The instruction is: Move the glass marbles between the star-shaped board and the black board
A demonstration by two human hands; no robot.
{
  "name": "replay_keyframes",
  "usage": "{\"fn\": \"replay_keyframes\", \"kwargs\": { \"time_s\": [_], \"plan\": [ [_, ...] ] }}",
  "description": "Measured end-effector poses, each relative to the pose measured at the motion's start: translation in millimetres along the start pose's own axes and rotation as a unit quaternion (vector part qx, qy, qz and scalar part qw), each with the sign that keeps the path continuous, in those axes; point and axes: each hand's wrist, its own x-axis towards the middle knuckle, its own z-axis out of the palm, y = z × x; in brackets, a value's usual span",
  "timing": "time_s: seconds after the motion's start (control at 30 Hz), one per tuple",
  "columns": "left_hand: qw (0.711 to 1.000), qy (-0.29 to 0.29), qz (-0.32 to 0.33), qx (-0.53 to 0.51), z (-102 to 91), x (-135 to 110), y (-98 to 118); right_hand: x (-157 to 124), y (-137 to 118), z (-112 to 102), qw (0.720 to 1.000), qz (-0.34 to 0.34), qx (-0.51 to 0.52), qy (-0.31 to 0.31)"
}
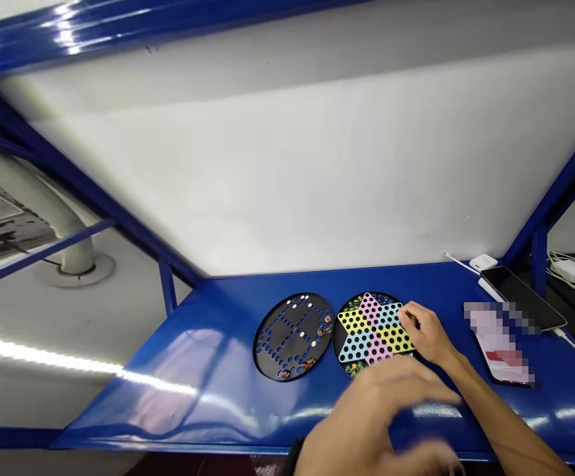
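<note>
My right hand point(425, 330) is at the right edge of the Chinese checkers board point(377, 329), its fingers curled together over the light blue point. What those fingertips hold, if anything, is hidden. Pink, yellow and light blue points form the board's star; marbles point(354, 367) lie in the gaps around its rim. Close to the camera, my left hand point(381, 416) is blurred, with the thumb apart from the bent fingers and nothing visible between them. It covers part of the board's near side. Left of the star board lies a round black game board point(292, 337) with white and reddish-brown marbles in some holes.
A phone with a lit screen point(503, 350) lies to the right on the blue table point(208, 383). Behind it are a dark tablet-like device point(525, 297), a white charger point(483, 262) and cables. A white panel point(317, 165) in a blue frame rises behind the table.
</note>
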Motion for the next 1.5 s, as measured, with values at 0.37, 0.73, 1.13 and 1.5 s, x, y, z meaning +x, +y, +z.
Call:
{"fn": "replay_keyframes", "kwargs": {
  "time_s": [0.37,0.73,1.13,1.5],
  "plan": [
    [0.96,-0.125,-0.204,0.145,16.5,24,-56,-1,-7,1,1.0,0.009,0.002,-0.012],
    [0.987,-0.082,-0.069,0.119,36.8,43,-37,2,-1,-12,0.999,0.02,-0.008,-0.049],
    [0.945,-0.082,0.079,0.306,67.6,82,-16,2,-4,-11,0.997,0.025,-0.01,-0.067],
    [0.924,-0.054,0.149,0.347,74.7,73,-27,3,-6,-13,0.998,0.029,-0.003,-0.063]
  ]
}}
